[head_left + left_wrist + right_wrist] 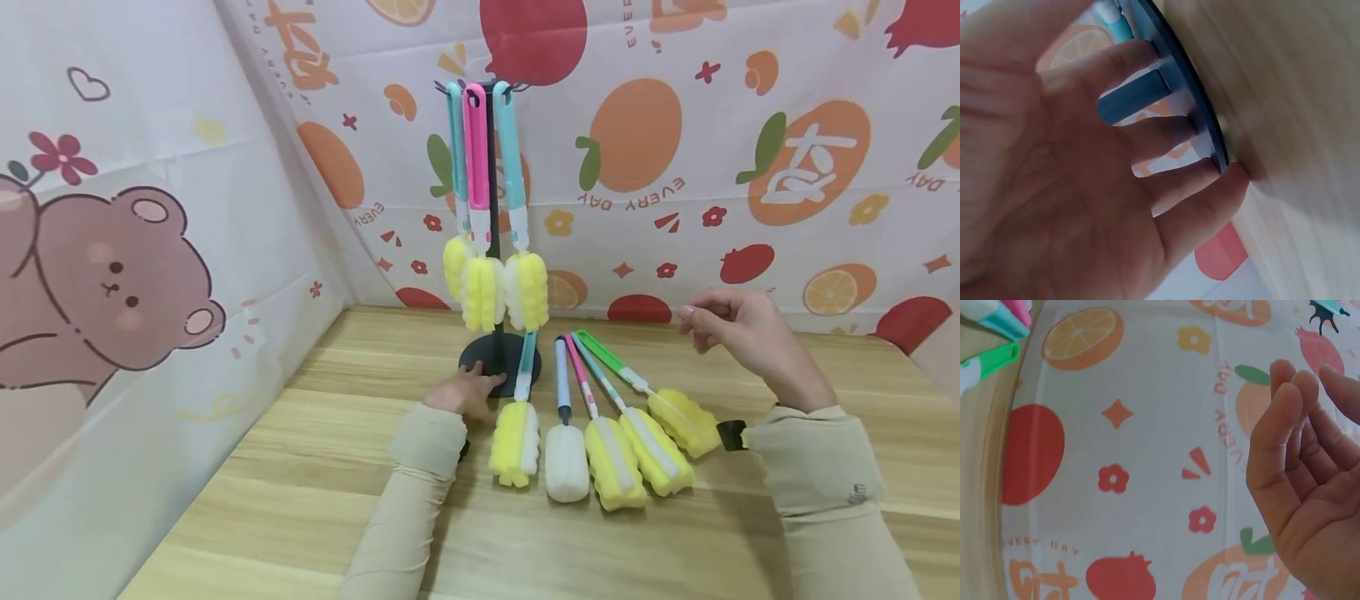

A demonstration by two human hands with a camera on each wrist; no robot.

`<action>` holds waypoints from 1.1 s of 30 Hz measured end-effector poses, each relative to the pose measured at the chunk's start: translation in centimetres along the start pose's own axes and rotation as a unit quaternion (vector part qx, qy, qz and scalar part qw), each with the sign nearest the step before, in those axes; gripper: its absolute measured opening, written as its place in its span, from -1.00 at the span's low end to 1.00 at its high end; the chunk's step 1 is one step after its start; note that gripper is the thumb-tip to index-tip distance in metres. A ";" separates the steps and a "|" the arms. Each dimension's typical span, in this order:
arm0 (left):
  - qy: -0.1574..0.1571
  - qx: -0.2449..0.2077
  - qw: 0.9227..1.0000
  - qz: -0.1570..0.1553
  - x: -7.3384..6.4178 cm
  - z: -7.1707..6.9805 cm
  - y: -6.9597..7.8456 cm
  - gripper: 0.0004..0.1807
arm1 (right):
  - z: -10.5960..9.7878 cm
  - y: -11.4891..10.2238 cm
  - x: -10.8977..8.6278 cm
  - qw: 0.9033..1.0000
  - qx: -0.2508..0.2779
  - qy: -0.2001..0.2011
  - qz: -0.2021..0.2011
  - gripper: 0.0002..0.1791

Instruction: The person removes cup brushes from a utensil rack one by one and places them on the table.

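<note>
My left hand (467, 392) rests on the round black base (480, 357) of an upright stand, its spread fingertips at the base's edge in the left wrist view. Sponge cleaning brushes hang from hooks at the stand's top: a pink-handled brush (477, 150) in front, a teal-handled brush (510, 150) right of it, another teal-handled brush (456, 142) behind on the left. Free of any object, my right hand (750, 333) hovers right of the loose brushes, fingers loosely bent. Closest to it lies a green-handled brush (686, 421) with a yellow sponge.
More brushes lie fanned on the wooden table (337, 433): a white sponge brush (567, 462), a pink-handled one (615, 462) and a blue-handled one (657, 450). A teal-handled brush (514, 442) overlaps the base. Printed cloth (645, 50) stands behind.
</note>
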State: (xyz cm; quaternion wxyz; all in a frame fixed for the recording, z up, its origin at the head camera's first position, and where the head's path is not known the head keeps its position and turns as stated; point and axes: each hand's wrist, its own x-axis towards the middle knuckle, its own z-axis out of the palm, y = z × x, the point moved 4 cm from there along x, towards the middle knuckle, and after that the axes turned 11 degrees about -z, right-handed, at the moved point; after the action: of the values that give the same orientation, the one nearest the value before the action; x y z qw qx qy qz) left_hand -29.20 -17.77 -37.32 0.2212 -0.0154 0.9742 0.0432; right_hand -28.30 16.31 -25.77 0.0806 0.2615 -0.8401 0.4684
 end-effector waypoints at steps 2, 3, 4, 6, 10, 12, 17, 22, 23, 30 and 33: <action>0.001 -0.001 1.000 -0.005 -0.1 0.1 0.0 -0.06 | 0.3 -0.4 0.4 1.000 0.004 -0.001 0.000 -0.70; 0.001 -0.003 1.000 -0.009 -0.1 0.1 0.0 -0.04 | 0.5 -0.7 0.6 1.000 0.010 0.001 -0.004 -0.71; 0.000 -0.006 1.000 -0.010 -0.1 0.2 0.0 -0.03 | 0.7 -0.9 0.9 1.000 0.016 0.001 -0.009 -0.71; 0.000 -0.011 1.000 -0.010 -0.1 0.3 -0.1 -0.02 | 1.0 -1.4 1.4 1.000 0.022 0.003 -0.019 -0.71; 0.001 -0.018 1.000 -0.008 0.0 0.4 -0.1 -0.02 | 1.4 -2.3 2.2 0.999 0.028 0.025 -0.037 -0.72; 0.000 -0.019 1.000 -0.008 -0.1 0.3 -0.2 -0.02 | 1.6 -2.7 2.6 0.998 0.028 0.035 -0.042 -0.72; -0.003 -0.020 1.000 -0.011 -0.2 0.1 -0.3 -0.01 | 2.2 -3.3 3.4 0.998 0.023 0.038 -0.046 -0.71; -0.014 -0.027 1.000 -0.009 -0.2 -0.1 -0.5 -0.03 | 2.9 -3.9 4.3 0.998 0.010 0.033 -0.054 -0.72; -0.017 -0.028 0.999 -0.009 -0.2 -0.1 -0.5 -0.03 | 3.0 -4.1 4.6 0.998 0.007 0.033 -0.058 -0.73; -0.011 -0.019 0.999 -0.029 -0.3 -0.2 -0.2 -0.04 | 3.9 -5.0 5.8 0.998 -0.006 0.026 -0.064 -0.76; -0.001 -0.006 1.000 -0.029 -0.3 -0.2 0.0 -0.05 | 4.1 -5.1 6.2 0.998 -0.006 0.030 -0.060 -0.75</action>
State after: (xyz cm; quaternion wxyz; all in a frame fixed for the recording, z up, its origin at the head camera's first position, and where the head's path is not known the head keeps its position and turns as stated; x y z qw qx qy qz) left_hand -29.00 -17.77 -36.97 0.2231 -0.0450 0.9728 0.0431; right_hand -30.45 8.50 -21.84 0.1352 0.2971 -0.8230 0.4649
